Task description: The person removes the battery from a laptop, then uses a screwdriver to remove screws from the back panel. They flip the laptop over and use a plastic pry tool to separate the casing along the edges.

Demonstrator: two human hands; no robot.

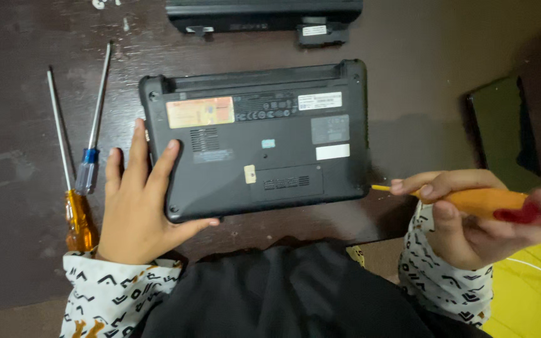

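Netbook lies bottom-up on the dark surface, near the middle of the head view, battery bay edge away from the person. Detached black battery pack lies beyond it at the top edge, well apart.

Left hand is spread flat, fingers apart, pressing the near-left corner of the netbook: thumb under the front edge, index finger up on the base panel. It clamps nothing, just pins the case down.

Right hand is closed around an orange-handled tool with a red end. Its thin yellow tip is at the netbook's right edge near the front corner, touching or just short of the seam; cannot tell which.

Looks like the tip is going at the side seam or something on that edge. To do it well:
- keep the left palm loaded so the case does not slide or pivot when the tip pushes in
- hold the tip level with the seam, not angled down into the plastic
- small twist, not leverage; a thin tip will gouge or slip
- keep left fingers out of the tip's line

Two spare screwdrivers lie left of the netbook, side by side: one with an amber handle, one with a blue collar and clear grip. A dark phone-like slab lies far right. Yellow sheet at bottom right.
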